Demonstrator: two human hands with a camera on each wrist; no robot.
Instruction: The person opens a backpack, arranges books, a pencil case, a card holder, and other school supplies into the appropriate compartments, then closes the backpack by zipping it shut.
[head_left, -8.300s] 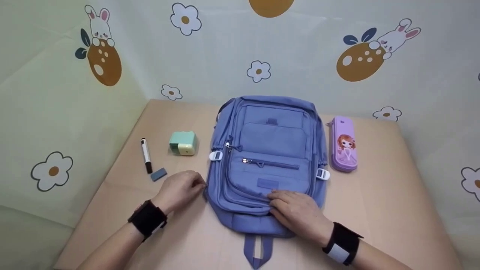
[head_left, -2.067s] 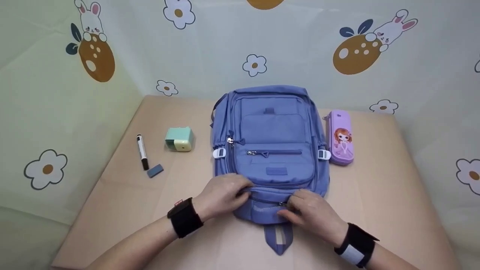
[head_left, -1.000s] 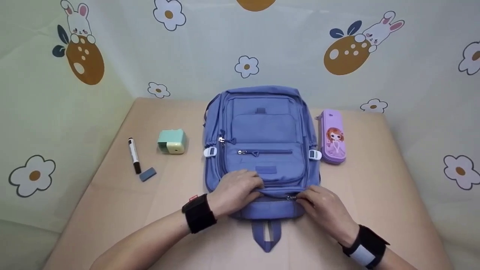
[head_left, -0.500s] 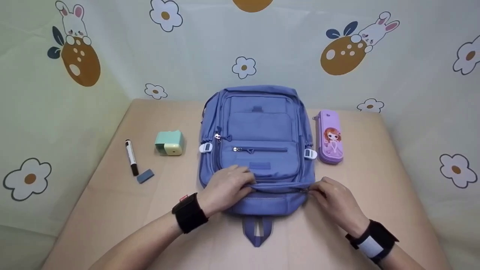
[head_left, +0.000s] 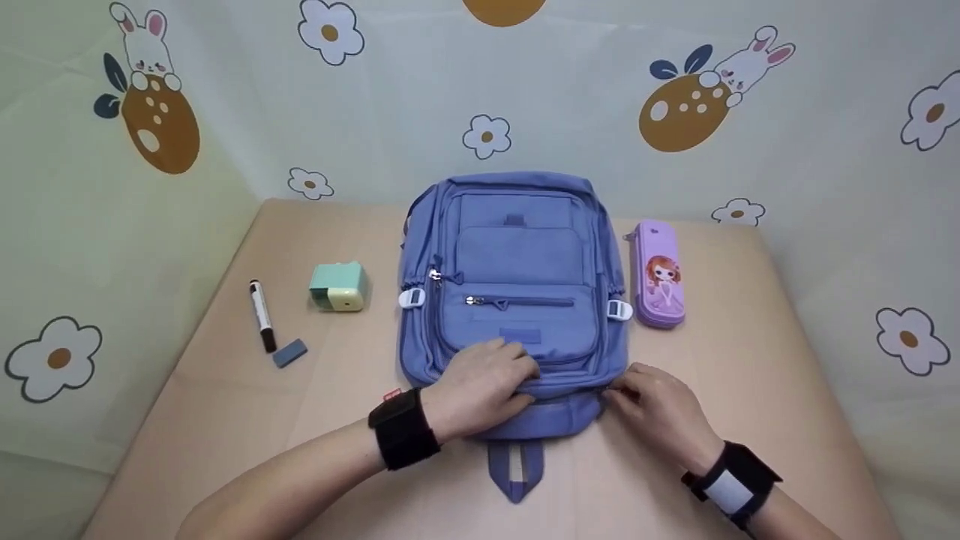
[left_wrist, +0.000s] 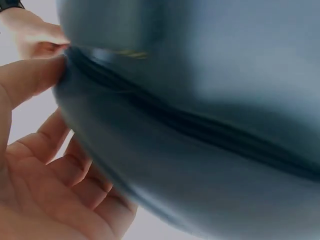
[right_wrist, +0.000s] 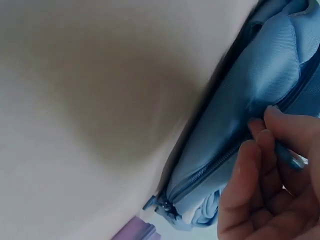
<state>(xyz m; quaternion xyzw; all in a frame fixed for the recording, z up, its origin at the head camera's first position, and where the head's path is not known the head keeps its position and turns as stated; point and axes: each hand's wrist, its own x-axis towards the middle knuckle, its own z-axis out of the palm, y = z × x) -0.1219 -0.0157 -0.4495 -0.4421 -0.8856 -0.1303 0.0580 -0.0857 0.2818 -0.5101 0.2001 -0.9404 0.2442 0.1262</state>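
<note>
A blue backpack [head_left: 517,255] lies front up on the table, its top loop toward me. My left hand [head_left: 484,390] grips the backpack's near end; the left wrist view has its thumb [left_wrist: 35,77] on one side of the padded edge and the other fingers [left_wrist: 65,175] on the far side. At the near right corner, my right hand [head_left: 664,412] pinches a zipper pull [right_wrist: 287,155] between thumb and fingertips. A zipper [right_wrist: 205,170] runs along the bag's side there, with another slider [right_wrist: 162,202] farther along it.
Left of the bag stand a mint and cream pencil sharpener [head_left: 339,286], a marker [head_left: 262,316] and a blue-grey eraser [head_left: 290,352]. A purple pencil case [head_left: 660,274] lies close to its right side. Patterned cloth walls [head_left: 405,97] surround the table [head_left: 750,360].
My left hand has gone from the bag's left edge to its near end. My right hand has drawn the zipper pull rightward across the near end to the corner, then slightly lower.
</note>
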